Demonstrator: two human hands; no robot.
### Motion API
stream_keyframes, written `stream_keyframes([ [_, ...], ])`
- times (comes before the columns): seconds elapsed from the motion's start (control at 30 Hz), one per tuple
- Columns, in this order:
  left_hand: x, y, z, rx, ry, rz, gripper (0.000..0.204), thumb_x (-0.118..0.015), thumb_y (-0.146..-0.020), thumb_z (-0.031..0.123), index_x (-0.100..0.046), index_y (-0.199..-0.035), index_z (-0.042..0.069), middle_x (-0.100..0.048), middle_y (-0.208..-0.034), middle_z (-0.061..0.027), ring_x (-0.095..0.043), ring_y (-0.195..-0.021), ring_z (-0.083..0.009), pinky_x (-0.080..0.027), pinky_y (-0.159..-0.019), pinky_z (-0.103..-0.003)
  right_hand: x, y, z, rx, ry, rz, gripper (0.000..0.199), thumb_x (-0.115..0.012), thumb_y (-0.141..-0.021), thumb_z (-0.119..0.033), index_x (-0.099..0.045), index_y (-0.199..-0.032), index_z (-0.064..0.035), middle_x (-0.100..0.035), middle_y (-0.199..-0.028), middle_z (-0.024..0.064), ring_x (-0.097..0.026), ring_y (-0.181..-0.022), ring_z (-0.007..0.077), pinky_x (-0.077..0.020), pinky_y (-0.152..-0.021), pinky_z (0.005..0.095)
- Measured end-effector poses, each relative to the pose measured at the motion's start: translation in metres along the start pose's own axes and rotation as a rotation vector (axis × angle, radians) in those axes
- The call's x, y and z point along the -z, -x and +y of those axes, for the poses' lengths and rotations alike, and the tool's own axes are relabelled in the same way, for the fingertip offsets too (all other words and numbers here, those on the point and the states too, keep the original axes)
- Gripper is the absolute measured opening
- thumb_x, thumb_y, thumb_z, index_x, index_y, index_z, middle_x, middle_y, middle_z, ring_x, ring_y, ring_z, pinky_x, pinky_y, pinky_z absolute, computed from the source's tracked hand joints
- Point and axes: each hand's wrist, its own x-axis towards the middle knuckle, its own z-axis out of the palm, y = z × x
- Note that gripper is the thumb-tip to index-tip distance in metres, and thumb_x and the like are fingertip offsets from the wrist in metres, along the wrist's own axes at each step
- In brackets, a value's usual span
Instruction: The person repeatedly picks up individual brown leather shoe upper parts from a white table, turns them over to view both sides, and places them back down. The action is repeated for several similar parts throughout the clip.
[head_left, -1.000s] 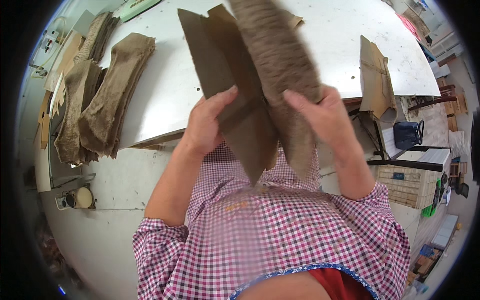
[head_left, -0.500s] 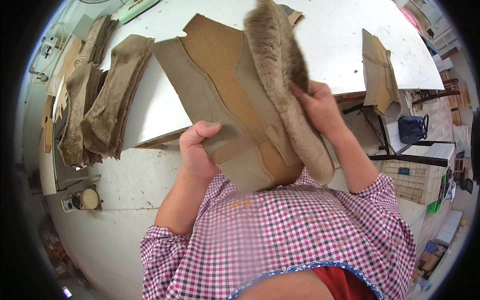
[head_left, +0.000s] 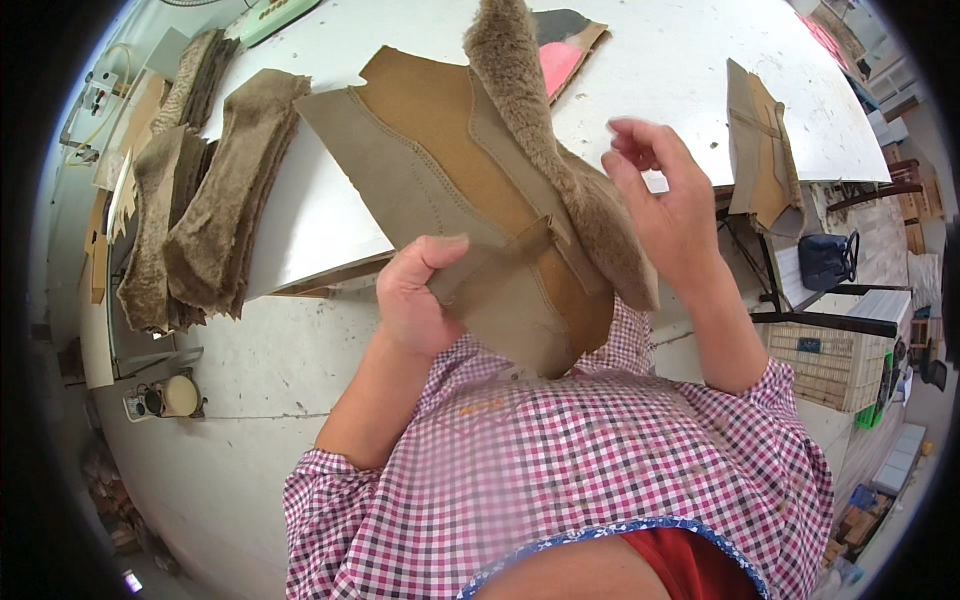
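Observation:
A stitched boot upper (head_left: 440,190) of grey-brown leather, with a tan middle panel and a short strap across its lower part, is held up in front of me. My left hand (head_left: 418,297) grips its lower left edge, thumb on top and the other fingers hidden underneath. Along the upper's right side a thick brown fur lining (head_left: 530,95) folds over. My right hand (head_left: 672,205) is off the piece, just right of the fur, with its fingers loosely bent and apart and nothing in them.
Stacks of brown fur pieces (head_left: 235,190) lie at the white table's (head_left: 660,60) left end. A similar upper (head_left: 762,150) hangs over its right edge. Behind the held piece lies a pink and grey item (head_left: 565,55). A cream crate (head_left: 825,365) and dark bag (head_left: 828,262) stand right.
My right hand has let go of the fur edge and moved slightly right and up. The upper has shifted a little, and the pink item behind it now shows.

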Motion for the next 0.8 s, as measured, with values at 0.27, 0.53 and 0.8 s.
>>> stream_keyframes([
  [0.27,-0.005,0.003,-0.009,-0.015,-0.057,0.022,0.052,-0.044,-0.085,0.016,-0.043,-0.129,-0.010,-0.054,-0.129,-0.0222,-0.055,-0.115,-0.0342,-0.043,-0.101,-0.044,-0.011,0.014,-0.036,-0.055,-0.177,-0.131,0.019,-0.071,-0.082,-0.010,-0.065,-0.095,0.0022,-0.065,-0.083,0.0111,-0.065,-0.070,0.0187,-0.0522,-0.062,0.0285],
  [0.53,-0.009,0.005,-0.011,-0.077,-0.286,0.135,0.048,-0.043,-0.084,0.014,-0.047,-0.125,-0.010,-0.056,-0.125,-0.0208,-0.056,-0.112,-0.0313,-0.044,-0.099,-0.042,-0.002,0.016,-0.047,-0.129,-0.209,-0.173,0.016,-0.071,-0.082,-0.009,-0.066,-0.089,0.0036,-0.066,-0.077,0.0118,-0.063,-0.063,0.0154,-0.0490,-0.057,0.0276],
  [0.8,0.000,0.004,-0.018,-0.061,-0.126,0.045,0.043,-0.043,-0.083,0.012,-0.052,-0.120,-0.009,-0.059,-0.121,-0.0188,-0.058,-0.109,-0.0286,-0.045,-0.097,-0.040,-0.006,0.029,-0.054,-0.162,-0.347,-0.090,0.008,-0.064,-0.087,0.000,-0.063,-0.093,0.0046,-0.060,-0.077,0.0030,-0.051,-0.064,0.0054,-0.0406,-0.055,0.0196],
])
